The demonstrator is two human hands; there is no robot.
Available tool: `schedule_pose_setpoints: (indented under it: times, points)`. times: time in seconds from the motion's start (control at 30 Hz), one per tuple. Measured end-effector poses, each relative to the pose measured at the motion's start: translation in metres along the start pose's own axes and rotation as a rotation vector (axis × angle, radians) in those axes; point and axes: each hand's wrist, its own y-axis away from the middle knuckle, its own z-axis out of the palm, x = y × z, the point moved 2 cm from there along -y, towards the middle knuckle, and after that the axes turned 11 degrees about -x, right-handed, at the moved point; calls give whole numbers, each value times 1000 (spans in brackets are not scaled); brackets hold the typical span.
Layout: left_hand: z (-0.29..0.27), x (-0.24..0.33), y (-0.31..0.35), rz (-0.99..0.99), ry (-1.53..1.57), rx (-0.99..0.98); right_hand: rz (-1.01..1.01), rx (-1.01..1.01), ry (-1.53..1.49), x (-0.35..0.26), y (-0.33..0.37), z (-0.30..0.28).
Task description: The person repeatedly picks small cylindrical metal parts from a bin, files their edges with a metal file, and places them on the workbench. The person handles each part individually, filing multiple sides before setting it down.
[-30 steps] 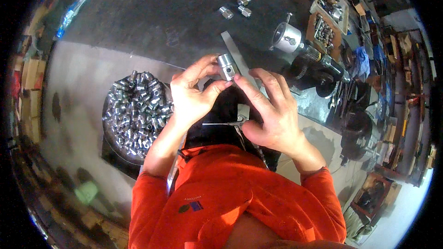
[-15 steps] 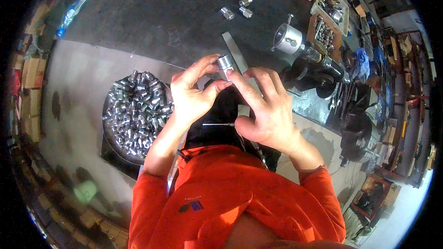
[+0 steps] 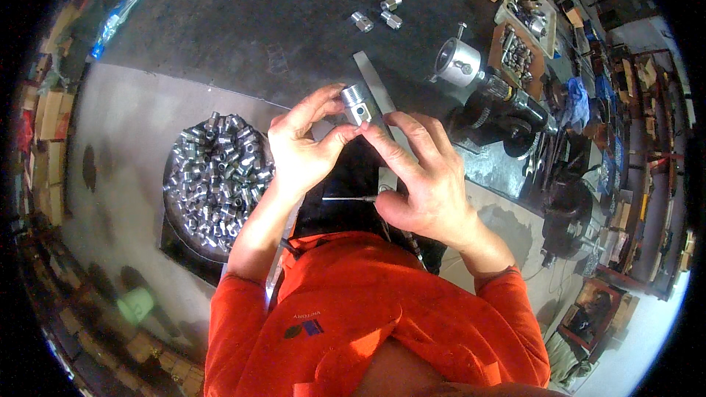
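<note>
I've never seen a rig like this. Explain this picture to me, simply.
No robot here: a person works bare-handed. A wide camera worn on the head looks down, so straight edges bend. The left hand holds a shiny metal part with a threaded top and a hole in its side; the right hand has a finger at the part's lower end. Ahead, three similar parts lie on a dark table. At the left sits a heap of many small metal pieces.

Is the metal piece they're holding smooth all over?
No, the metal fitting in the left hand shows a ridged end and a dark round hole.
</note>
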Motion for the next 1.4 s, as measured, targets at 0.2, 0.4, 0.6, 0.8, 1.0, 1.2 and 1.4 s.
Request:
schedule_pose_setpoints:
  times: [0.2,0.4,0.6,0.8,1.0,1.2,1.4]
  points:
    - [-1,1,-6,-66,16,6,59,-46,-27,16,18,9]
    - [-12,-43,-32,-124,-90,-1,488,-184,-235,35,82,25]
    - [-23,-88,-85,-221,-415,-25,559,-120,-354,47,102,28]
    - [-16,-120,-125,-21,-817,11,587,-150,-569,55,87,51]
    - [0,-128,-136,-66,-941,-6,557,-107,-731,71,93,67]
    - [10,-131,-161,-45,-939,-106,534,-111,-690,71,89,69]
    - [8,-133,-164,27,-919,-116,517,-101,-830,86,95,82]
